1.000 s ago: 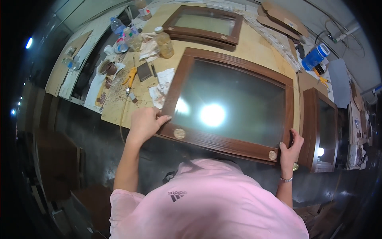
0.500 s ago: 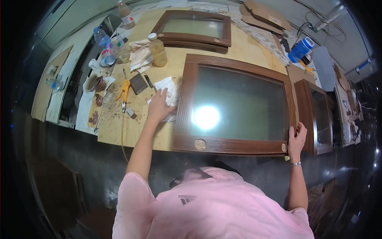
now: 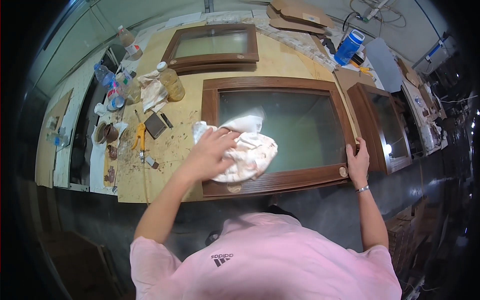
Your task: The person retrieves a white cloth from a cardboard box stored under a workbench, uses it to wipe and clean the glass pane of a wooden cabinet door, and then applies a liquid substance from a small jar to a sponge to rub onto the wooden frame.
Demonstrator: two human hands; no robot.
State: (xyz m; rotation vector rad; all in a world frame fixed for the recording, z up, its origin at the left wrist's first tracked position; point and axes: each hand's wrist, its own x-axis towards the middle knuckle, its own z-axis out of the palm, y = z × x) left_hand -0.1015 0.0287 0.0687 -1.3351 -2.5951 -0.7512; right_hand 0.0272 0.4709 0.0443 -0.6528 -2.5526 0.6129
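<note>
My left hand (image 3: 212, 152) grips a white rag (image 3: 252, 152) with brown stains, bunched over the lower left part of a brown wooden cabinet door (image 3: 272, 184). The rag covers some of the frame and some of the glass pane (image 3: 305, 130). At the door's right edge, my right hand (image 3: 358, 159) holds the frame near the lower corner, thumb on top and fingers along the side. Two round holes show in the near rail, the left one partly covered by the rag.
Left of the door lie a yellow-handled spray gun (image 3: 140, 137) with a hose, a dark flat block (image 3: 155, 126) and a small grey block (image 3: 151, 162). Bottles (image 3: 172, 82) and a crumpled cloth (image 3: 153, 90) stand behind. More glazed doors (image 3: 212, 59) lie at the back and right (image 3: 367, 127).
My left hand has picked up the rag from the table beside the door and brought it rightward onto the frame and glass. My right hand stays at the door's right edge. The view has shifted.
</note>
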